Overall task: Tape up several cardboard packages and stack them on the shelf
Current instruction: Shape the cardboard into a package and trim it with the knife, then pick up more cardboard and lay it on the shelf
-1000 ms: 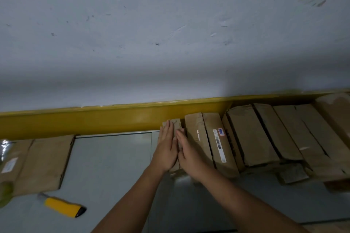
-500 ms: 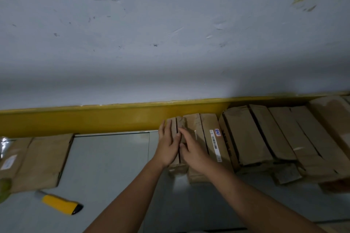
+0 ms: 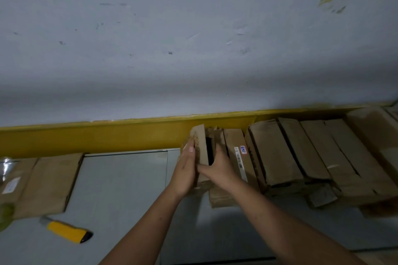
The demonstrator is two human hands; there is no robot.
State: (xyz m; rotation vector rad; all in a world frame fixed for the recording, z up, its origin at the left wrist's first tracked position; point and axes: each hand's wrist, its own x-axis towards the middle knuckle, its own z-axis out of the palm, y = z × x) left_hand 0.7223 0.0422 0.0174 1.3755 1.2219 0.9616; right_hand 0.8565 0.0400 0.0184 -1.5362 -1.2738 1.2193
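A narrow cardboard package [image 3: 201, 146] stands on edge at the left end of a row of brown packages [image 3: 301, 153] leaning against the yellow back rail [image 3: 107, 135] of the shelf. My left hand [image 3: 185, 170] lies flat against the package's left face, fingers straight. My right hand [image 3: 217, 168] grips its right side, thumb across the near end and fingers in the dark gap beside the labelled package [image 3: 238, 155]. The package tilts a little to the left at its top.
A yellow utility knife [image 3: 66, 231] lies on the grey shelf surface [image 3: 125, 178] at the lower left. Flat cardboard packages [image 3: 47, 180] rest at the far left, with a green object at the frame's edge. The white wall rises behind the rail.
The narrow package has been pulled apart from its neighbour, opening a dark gap; my right hand moved from lying on top into that gap. The left hand stays flat on the left face.
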